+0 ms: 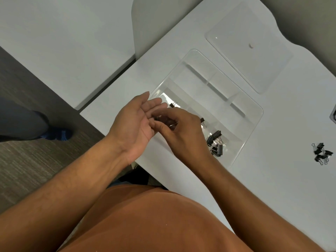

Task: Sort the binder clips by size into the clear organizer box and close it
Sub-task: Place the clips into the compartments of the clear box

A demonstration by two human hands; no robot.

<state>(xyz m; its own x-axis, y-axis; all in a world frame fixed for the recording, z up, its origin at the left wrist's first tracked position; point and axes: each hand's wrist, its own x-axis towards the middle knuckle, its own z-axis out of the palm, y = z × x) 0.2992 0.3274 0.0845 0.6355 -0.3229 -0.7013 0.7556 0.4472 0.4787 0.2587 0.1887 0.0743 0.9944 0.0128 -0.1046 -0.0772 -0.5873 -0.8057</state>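
Observation:
The clear organizer box lies open on the white table, its dividers forming several compartments. Large black binder clips sit in its near right compartment. One small clip lies in the near left compartment and another next to my right hand. My left hand is held palm up over the box's near corner, fingers apart. My right hand pinches small binder clips at the left hand's fingertips; blur hides how many. A loose pile of medium clips rests on the table at the right.
The box's clear lid with a small knob lies flat on the table beyond the box. A grey object shows at the right frame edge. The table edge runs diagonally on the left, with a shoe on the floor.

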